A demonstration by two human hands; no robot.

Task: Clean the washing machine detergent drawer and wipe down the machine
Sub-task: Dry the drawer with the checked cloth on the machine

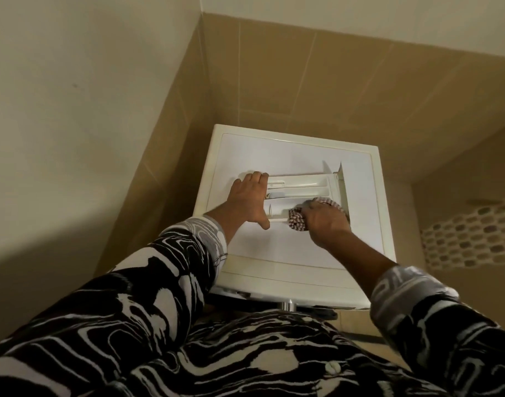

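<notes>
A white detergent drawer (300,188) lies flat on top of the white washing machine (277,156), its compartments facing up. My left hand (249,197) grips the drawer's left end, fingers curled over its edge and thumb along the near side. My right hand (321,217) presses a red-and-white checked cloth (297,222) into the drawer's near compartment. The cloth bunches out on both sides of the hand and hides that part of the drawer.
The machine stands in a corner, with a cream wall (73,138) on the left and tan tiles (331,81) behind it. A pebble-patterned tile band (469,239) runs along the wall on the right. My patterned black-and-white sleeves fill the foreground.
</notes>
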